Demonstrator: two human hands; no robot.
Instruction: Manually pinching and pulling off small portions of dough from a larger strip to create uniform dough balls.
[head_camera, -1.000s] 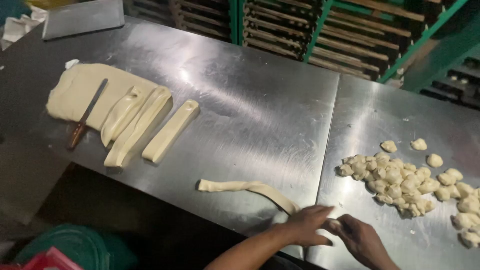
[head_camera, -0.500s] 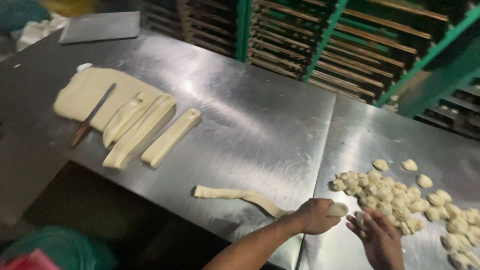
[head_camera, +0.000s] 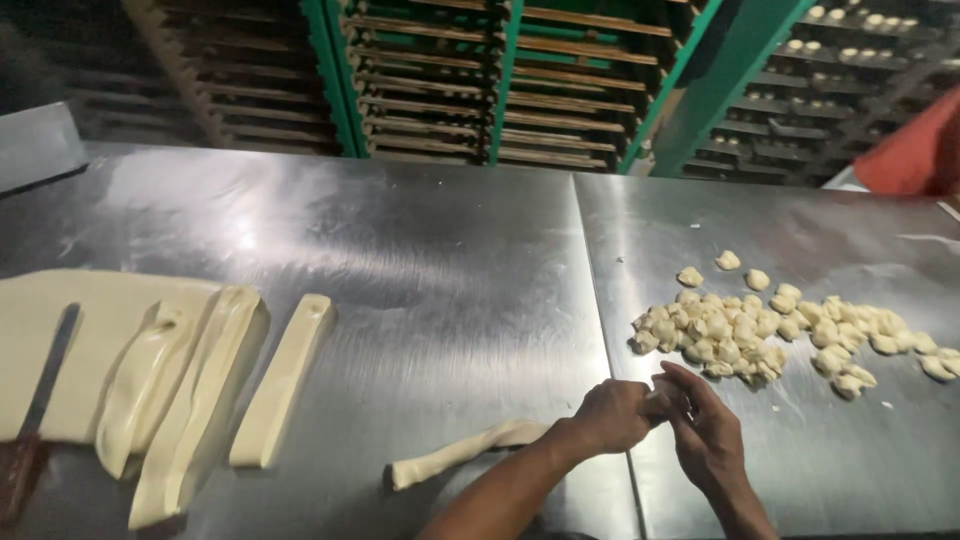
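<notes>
1. Far left of the steel table (head_camera: 440, 260): a flat dough sheet (head_camera: 100, 330) with a knife (head_camera: 38, 400) lying on it, blade pointing away.
2. Just right of that, a few cut dough strips (head_camera: 200, 390), plus one straight bar-shaped strip (head_camera: 285, 380) lying on its own.
3. Near the front edge, a twisted dough rope (head_camera: 465, 452) runs right into the left hand (head_camera: 615, 415), which is closed around its end.
4. Right hand (head_camera: 705, 430) is touching the left, fingers pinching at that same end of the rope.
5. Right side: a pile of small dough pieces (head_camera: 760, 330) just beyond the hands, spread toward the edge.
</notes>
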